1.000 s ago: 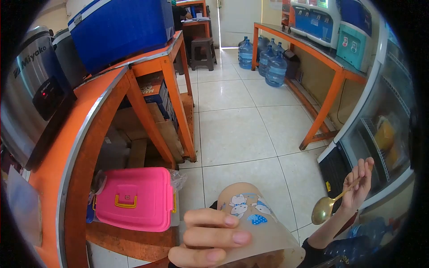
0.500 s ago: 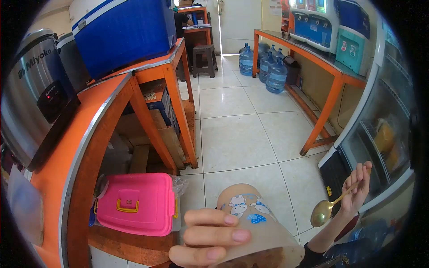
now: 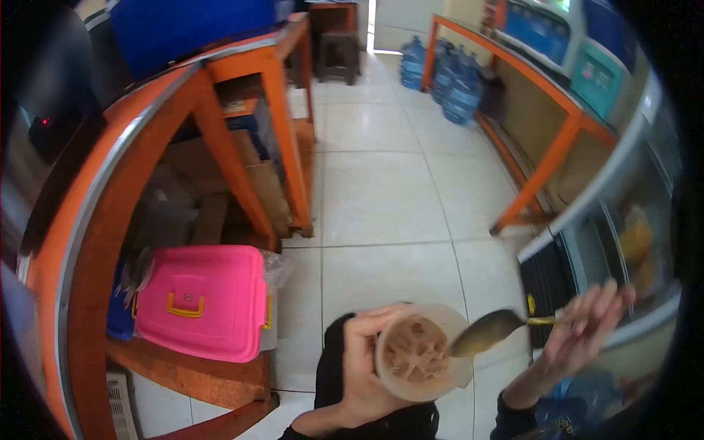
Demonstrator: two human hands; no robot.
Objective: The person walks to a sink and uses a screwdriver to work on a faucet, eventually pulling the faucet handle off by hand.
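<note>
My left hand [image 3: 363, 374] is wrapped round a translucent plastic cup [image 3: 444, 317] low in the middle of the head view. Looking down into it, I see a light brown drink [image 3: 414, 352] with ice cubes. A gold-coloured metal spoon [image 3: 488, 334] is gripped by its handle in my right hand [image 3: 583, 323], to the right of the cup. The tip of the spoon's bowl is at the cup's right rim; whether it touches cannot be told. My right fingers are somewhat blurred.
A pink lidded box [image 3: 202, 301] with a yellow handle sits on a low orange shelf [image 3: 198, 374] at left. Orange tables [image 3: 543, 176] line both sides of the tiled floor [image 3: 374, 198]. Large blue water bottles [image 3: 462, 95] stand at the back. A glass-door fridge [image 3: 623, 191] is at right.
The cup has turned from tipped on its side, its printed wall facing me, to upright with its mouth showing. The spoon has come left to the cup's rim. My view has tilted downward.
</note>
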